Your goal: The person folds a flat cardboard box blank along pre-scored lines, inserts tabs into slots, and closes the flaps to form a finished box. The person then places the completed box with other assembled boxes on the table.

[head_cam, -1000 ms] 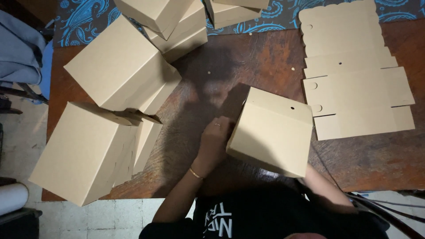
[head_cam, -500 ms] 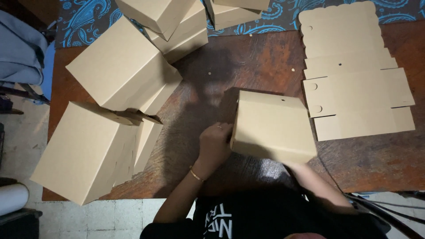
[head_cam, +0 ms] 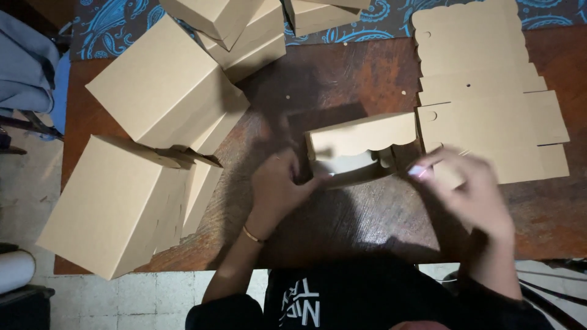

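The small tan cardboard box (head_cam: pixel 358 150) sits near the middle of the brown wooden table (head_cam: pixel 367 214), its scalloped flap standing up. The left hand (head_cam: pixel 275 189) presses curled fingers against the box's left end, while the right hand (head_cam: pixel 471 189), blurred and loosely spread, hovers just right of it. Flat cardboard blanks (head_cam: pixel 483 91) are stacked at the table's far right corner, and folded boxes (head_cam: pixel 159 98) crowd its left edge.

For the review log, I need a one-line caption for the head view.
Left hand grips a cardboard box on a wooden table; blurred right hand beside flat blanks.
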